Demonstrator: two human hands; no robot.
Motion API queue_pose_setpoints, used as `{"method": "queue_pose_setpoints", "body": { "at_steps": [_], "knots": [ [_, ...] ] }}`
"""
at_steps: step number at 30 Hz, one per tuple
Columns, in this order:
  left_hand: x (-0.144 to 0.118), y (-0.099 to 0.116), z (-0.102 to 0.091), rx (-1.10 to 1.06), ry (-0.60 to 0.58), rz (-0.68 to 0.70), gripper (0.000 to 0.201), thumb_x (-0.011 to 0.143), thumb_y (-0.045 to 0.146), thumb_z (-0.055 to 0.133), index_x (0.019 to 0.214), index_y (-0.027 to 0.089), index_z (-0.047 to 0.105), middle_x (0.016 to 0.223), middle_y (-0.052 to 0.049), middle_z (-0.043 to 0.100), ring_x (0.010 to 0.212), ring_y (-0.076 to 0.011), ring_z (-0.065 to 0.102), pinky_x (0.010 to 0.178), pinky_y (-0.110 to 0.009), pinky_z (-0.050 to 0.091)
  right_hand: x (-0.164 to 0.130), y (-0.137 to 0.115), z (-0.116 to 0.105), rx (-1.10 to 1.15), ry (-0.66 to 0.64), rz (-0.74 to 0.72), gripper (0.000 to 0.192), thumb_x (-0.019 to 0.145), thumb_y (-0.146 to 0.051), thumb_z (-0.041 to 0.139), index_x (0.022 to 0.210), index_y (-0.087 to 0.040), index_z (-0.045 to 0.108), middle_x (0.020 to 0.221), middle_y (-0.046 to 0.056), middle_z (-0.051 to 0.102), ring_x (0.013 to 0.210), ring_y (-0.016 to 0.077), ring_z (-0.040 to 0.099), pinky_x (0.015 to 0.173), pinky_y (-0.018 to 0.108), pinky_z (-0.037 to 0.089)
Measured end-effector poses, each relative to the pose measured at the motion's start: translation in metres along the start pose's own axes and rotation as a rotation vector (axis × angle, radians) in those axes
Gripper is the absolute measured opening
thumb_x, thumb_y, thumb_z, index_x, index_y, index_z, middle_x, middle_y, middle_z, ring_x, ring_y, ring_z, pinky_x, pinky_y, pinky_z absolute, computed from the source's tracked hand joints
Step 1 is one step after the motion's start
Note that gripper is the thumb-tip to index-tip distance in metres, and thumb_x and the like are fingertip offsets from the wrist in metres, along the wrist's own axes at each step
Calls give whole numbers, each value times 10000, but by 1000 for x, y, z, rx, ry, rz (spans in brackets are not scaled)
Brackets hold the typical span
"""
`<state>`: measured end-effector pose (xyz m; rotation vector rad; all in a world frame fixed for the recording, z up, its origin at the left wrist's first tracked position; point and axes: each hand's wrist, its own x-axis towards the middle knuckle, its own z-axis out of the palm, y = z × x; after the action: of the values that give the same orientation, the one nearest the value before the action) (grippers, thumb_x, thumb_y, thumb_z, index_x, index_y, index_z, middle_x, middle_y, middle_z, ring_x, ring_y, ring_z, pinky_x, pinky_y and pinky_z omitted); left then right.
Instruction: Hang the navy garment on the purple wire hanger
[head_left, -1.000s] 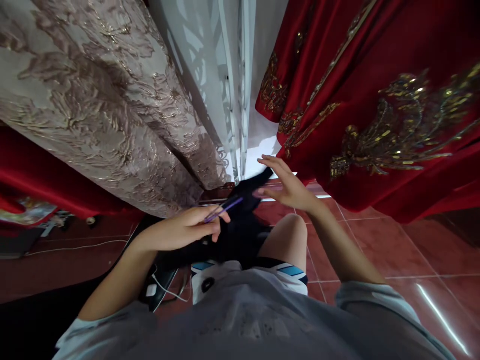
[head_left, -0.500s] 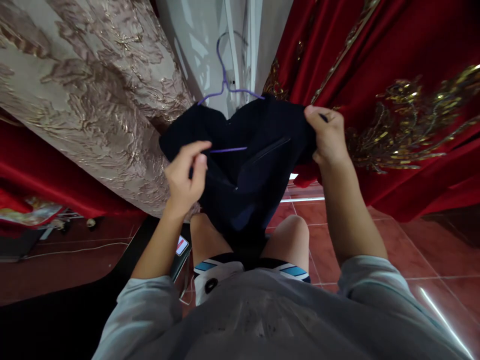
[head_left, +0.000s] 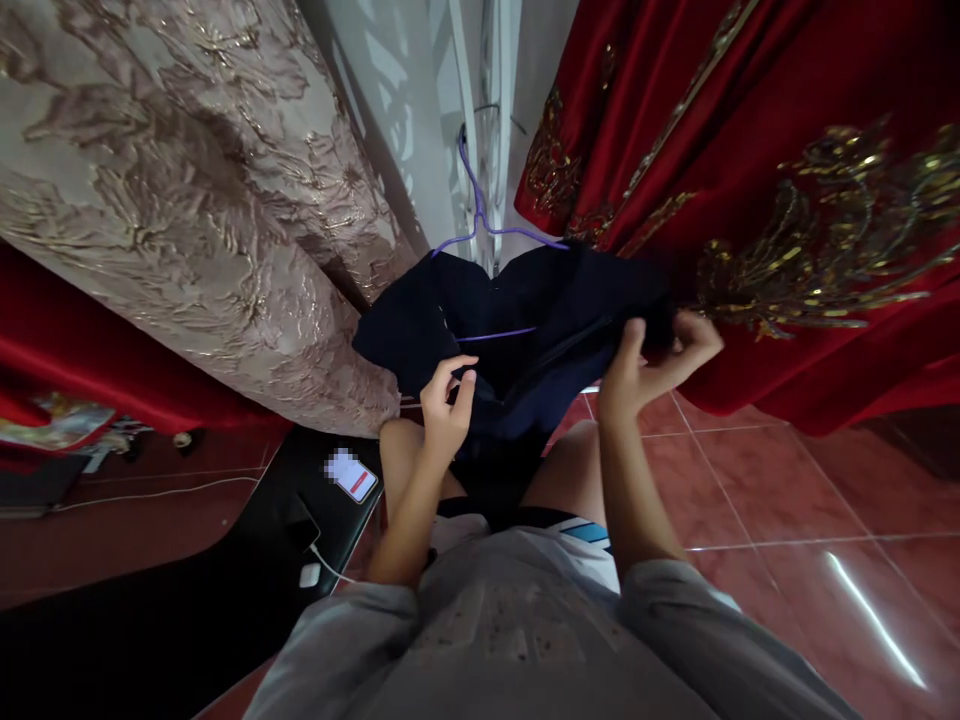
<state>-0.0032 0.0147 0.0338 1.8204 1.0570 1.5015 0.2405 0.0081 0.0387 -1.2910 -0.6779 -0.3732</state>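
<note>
Dark garment [head_left: 517, 350] on purple hanger [head_left: 487, 225], hook pointing up; both hands' fingers pinching fabric.

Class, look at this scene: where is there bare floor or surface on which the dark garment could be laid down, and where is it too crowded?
Bare red floor tiles lie right of the knees, below the red embroidered drape. On the left, the black surface carries a phone and charger cable; clutter lies beyond.

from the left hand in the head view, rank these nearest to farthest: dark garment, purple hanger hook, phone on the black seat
1. dark garment: touching the left hand, in front.
2. phone: below-left on the black seat.
3. purple hanger hook: high above, by the white frame.
</note>
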Motion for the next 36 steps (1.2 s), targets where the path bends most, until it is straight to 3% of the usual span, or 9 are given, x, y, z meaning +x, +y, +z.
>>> {"method": "queue_pose_setpoints", "body": {
  "at_steps": [1, 3, 6, 8, 15, 23, 28, 32, 36],
  "knots": [
    [-4, 4, 6, -70, 108, -32, 185, 1022, 344, 637, 1138, 217, 706, 787, 13, 576, 582, -89, 424, 585, -222, 387, -22, -6, -2, -47, -69, 7, 323, 891, -468, 693, 1029, -186, 618, 1065, 88, 604, 1018, 214, 592, 952, 413, 494],
    [-9, 11, 17, -197, 256, -79, 201, 997, 373, 680, 1126, 220, 670, 692, 58, 376, 541, -79, 299, 523, -212, 294, -66, -16, -3, -56, -465, 113, 306, 883, -487, 671, 837, -193, 597, 868, 51, 614, 884, 201, 585, 887, 387, 497],
    [-12, 19, 26, -342, 253, -118, 281, 960, 401, 734, 1144, 237, 599, 692, 73, 313, 540, -71, 301, 522, -197, 292, -118, -22, -5, 62, -1051, 492, 437, 916, -584, 580, 720, -192, 577, 734, 52, 644, 741, 179, 599, 775, 335, 499],
    [-13, 21, 26, -395, 217, -152, 326, 953, 395, 745, 1173, 253, 551, 696, 74, 361, 535, -65, 335, 525, -189, 315, -134, -22, -7, 130, -1210, 649, 523, 951, -640, 478, 710, -188, 584, 680, 60, 659, 650, 162, 611, 683, 302, 494],
    [-22, 21, 25, -484, 198, -291, 530, 940, 365, 752, 1342, 307, 411, 773, 54, 513, 574, -85, 472, 558, -201, 438, -125, -21, -7, 283, -1321, 952, 570, 845, -705, 529, 735, -160, 654, 629, 87, 684, 500, 141, 594, 486, 252, 433],
    [-26, -5, 14, -597, 117, -388, 514, 939, 356, 727, 1345, 313, 415, 960, 3, 680, 770, -132, 694, 797, -300, 605, -118, -25, -9, 280, -1103, 888, 390, 824, -508, 619, 608, -186, 572, 514, 3, 561, 477, 87, 486, 522, 230, 394],
    [-30, -26, 10, -489, 2, -407, 357, 902, 296, 734, 1209, 250, 559, 1127, -64, 710, 1053, -207, 720, 950, -366, 578, -125, -14, -6, 233, -1124, 903, 489, 818, -634, 643, 647, -176, 628, 548, 26, 611, 473, 108, 523, 492, 241, 379],
    [-28, -31, 14, -282, -65, -377, 177, 899, 274, 698, 1063, 214, 672, 1254, -99, 666, 1207, -233, 653, 975, -350, 550, -129, -2, 16, 98, -1099, 861, 595, 852, -720, 611, 603, -179, 623, 526, 32, 608, 470, 115, 532, 533, 251, 402],
    [-29, -32, 18, -324, -80, -374, 129, 899, 270, 685, 1005, 197, 687, 1224, -111, 674, 1174, -228, 670, 947, -337, 554, -129, 16, 44, -123, -1098, 811, 622, 901, -706, 554, 567, -185, 617, 513, 40, 615, 480, 122, 551, 584, 253, 420]
  ]
}}
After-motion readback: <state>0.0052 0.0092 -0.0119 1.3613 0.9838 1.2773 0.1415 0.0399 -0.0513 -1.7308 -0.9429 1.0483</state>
